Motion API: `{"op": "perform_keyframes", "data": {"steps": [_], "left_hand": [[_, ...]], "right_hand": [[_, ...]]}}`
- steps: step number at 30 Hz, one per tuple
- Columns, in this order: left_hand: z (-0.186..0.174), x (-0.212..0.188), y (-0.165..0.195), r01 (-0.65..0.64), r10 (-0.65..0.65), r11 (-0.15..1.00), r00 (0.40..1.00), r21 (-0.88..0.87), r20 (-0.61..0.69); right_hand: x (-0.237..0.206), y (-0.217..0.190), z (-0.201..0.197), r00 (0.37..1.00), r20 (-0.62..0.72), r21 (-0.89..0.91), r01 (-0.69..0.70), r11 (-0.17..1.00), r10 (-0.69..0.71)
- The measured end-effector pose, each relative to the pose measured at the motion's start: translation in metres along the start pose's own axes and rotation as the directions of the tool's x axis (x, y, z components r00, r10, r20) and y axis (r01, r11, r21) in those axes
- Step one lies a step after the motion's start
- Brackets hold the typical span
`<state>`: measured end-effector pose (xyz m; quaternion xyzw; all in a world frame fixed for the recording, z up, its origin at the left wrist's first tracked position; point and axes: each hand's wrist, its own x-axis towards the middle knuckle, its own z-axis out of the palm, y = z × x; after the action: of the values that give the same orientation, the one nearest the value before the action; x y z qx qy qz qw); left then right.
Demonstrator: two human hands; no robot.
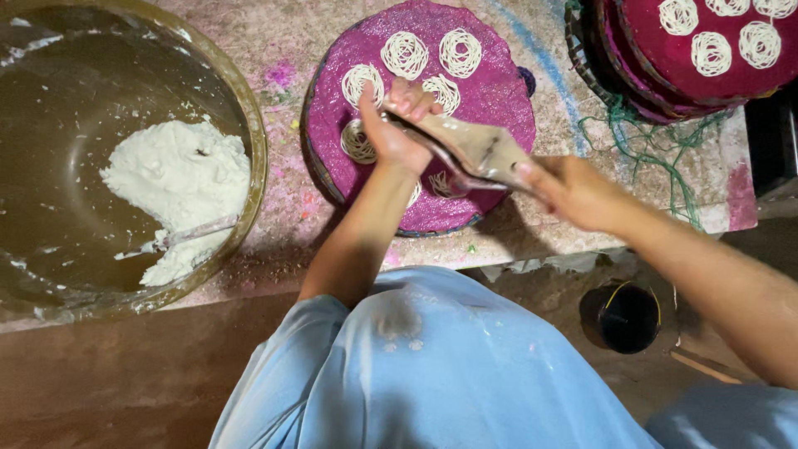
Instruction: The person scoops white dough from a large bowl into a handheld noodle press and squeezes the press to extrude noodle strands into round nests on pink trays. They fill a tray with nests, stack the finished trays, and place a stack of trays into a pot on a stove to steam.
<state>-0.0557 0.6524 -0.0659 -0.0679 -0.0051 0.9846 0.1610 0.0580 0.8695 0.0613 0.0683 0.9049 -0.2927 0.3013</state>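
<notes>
My left hand [392, 125] grips the far end of a dough-smeared wooden noodle press [474, 148], and my right hand [573, 193] grips its near handle. The press hangs over a round magenta woven mat [499, 87]. Several coils of thin white noodle strands [405, 54] lie on the mat, most along its far side. Part of the mat and some coils are hidden under my hands and the press.
A large metal bowl [249, 125] at the left holds white dough [179, 179] and a spoon. Stacked magenta mats with noodle coils [706, 50] stand at the top right, green string beside them. A dark cup [629, 316] sits on the floor below the table edge.
</notes>
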Motion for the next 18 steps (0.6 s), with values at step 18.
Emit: {"op": "perform_keyframes", "data": {"steps": [18], "left_hand": [[0.018,0.022,-0.005,0.016,-0.016,1.0,0.994,0.0,0.111]], "right_hand": [[0.005,0.01,-0.009,0.982,-0.167,0.046,0.096,0.994,-0.087]]}}
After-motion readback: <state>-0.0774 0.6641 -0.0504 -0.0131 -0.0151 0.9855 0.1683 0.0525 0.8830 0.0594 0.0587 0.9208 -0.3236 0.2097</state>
